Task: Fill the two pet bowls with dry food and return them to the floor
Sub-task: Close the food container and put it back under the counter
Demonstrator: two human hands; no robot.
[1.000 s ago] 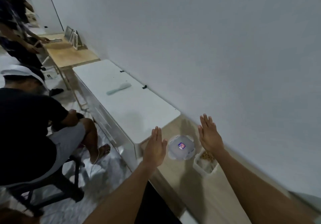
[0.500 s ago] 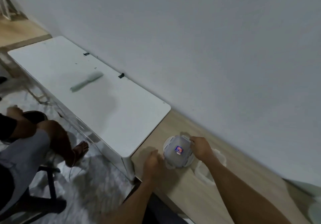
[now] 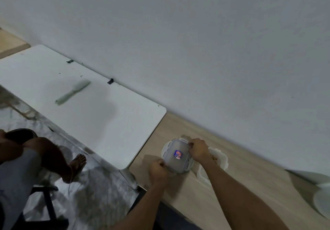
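A translucent grey lid (image 3: 175,160) with a blue and red sticker lies over a round white pet bowl (image 3: 164,150) on the wooden table (image 3: 241,185). My left hand (image 3: 158,171) grips the lid's near left corner. My right hand (image 3: 198,150) grips its far right edge. Right of the bowl stands an open clear container (image 3: 218,158) with brown dry food inside, partly hidden by my right forearm. A second white bowl (image 3: 322,203) is cut off by the frame's right edge.
A white table (image 3: 98,115) adjoins the wooden one on the left, with a pale green brush (image 3: 73,92) lying on it. A seated person's leg and bare foot (image 3: 75,165) are over the marble floor at lower left. A grey wall runs behind both tables.
One second ago both hands hovered open over the lid. They came down and now grip its two sides. The view has swung right and down.
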